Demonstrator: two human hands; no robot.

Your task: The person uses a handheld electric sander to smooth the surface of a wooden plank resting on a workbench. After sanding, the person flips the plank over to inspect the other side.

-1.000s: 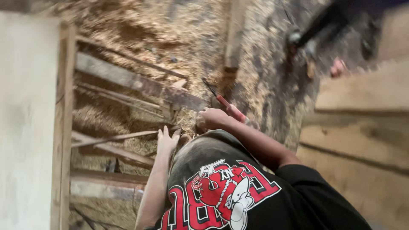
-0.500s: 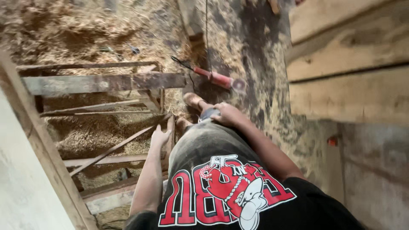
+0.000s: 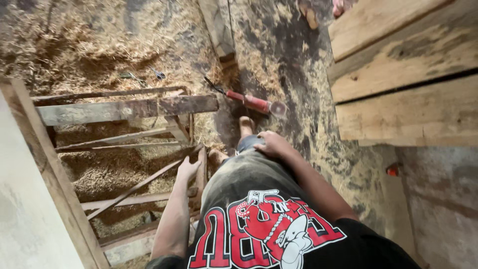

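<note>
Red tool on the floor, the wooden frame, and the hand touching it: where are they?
red tool (image 3: 255, 102), head view, on its red body.
wooden frame (image 3: 127, 108), head view, on the top crossbar.
left hand (image 3: 187, 168), head view, on the back of the hand, against the frame's post.

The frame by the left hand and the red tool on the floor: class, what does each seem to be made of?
The frame looks like rough, unfinished wood: grainy, weathered grey-brown rails, dusted with sawdust. The left hand rests on it. The red tool seems to have a glossy red casing, perhaps plastic or painted metal; which is unclear.
</note>
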